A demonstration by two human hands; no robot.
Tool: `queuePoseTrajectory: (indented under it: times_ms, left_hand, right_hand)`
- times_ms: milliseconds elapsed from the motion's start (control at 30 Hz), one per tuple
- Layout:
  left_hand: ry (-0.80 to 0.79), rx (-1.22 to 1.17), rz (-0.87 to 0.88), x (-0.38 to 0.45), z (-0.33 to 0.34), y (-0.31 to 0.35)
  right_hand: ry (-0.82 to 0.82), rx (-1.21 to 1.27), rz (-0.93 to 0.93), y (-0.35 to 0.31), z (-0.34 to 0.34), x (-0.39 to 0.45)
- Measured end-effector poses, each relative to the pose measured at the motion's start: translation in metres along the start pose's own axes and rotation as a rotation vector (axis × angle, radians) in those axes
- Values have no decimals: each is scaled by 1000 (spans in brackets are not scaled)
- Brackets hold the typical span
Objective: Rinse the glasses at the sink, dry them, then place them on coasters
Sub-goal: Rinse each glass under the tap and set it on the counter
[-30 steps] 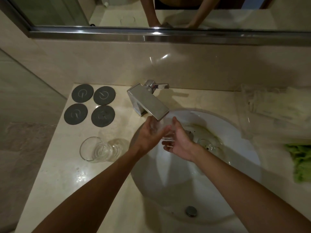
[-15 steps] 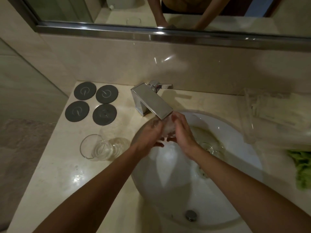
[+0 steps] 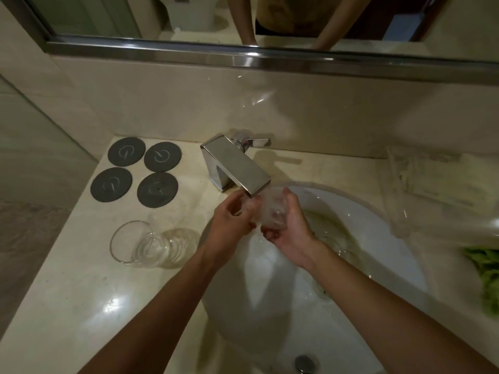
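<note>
A clear glass (image 3: 271,209) sits right under the spout of the chrome tap (image 3: 237,167), with water running over it. My left hand (image 3: 232,222) grips its left side and my right hand (image 3: 290,225) cups its right side and base, above the white sink (image 3: 378,238). Another glass (image 3: 328,236) lies in the basin to the right of my hands, partly hidden by my right wrist. A third glass (image 3: 145,245) lies on its side on the counter, left of the sink. Several dark round coasters (image 3: 135,171) lie at the back left corner.
A clear plastic bag (image 3: 432,190) with pale contents rests on the counter to the right. A green cloth (image 3: 486,279) lies at the right edge. The sink overflow hole (image 3: 303,363) is near the front rim. A mirror (image 3: 243,20) runs above the backsplash.
Both hands lifted the glass up and back, from below the spout to directly under the running water. My right hand closed around the glass. The other glasses stayed still.
</note>
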State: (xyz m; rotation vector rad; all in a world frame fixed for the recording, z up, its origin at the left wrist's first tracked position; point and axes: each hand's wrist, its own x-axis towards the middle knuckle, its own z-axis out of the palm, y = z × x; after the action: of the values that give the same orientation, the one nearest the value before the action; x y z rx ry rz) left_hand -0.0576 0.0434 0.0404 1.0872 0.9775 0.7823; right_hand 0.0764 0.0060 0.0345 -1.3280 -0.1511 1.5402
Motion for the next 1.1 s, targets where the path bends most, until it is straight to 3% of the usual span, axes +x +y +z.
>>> queuePoseTrajectory:
  times_ms: [167, 367, 567, 800, 967, 1100]
  left_hand:
    - [-35, -239, -133, -4, 3, 1]
    - [-77, -47, -72, -6, 8, -5]
    - [78, -226, -181, -3, 9, -14]
    - [-17, -275, -281, -5, -1, -16]
    - [32, -250, -350, 2, -8, -9]
    - [-27, -367, -388, -3, -5, -6]
  right_hand:
    - [-1, 200, 129, 2, -10, 0]
    - [40, 213, 158, 4, -10, -7]
    - [35, 180, 173, 10, -14, -7]
    - [86, 62, 79, 8, 8, -17]
    - [7, -190, -46, 9, 15, -20]
    - [101, -336, -191, 21, 18, -22]
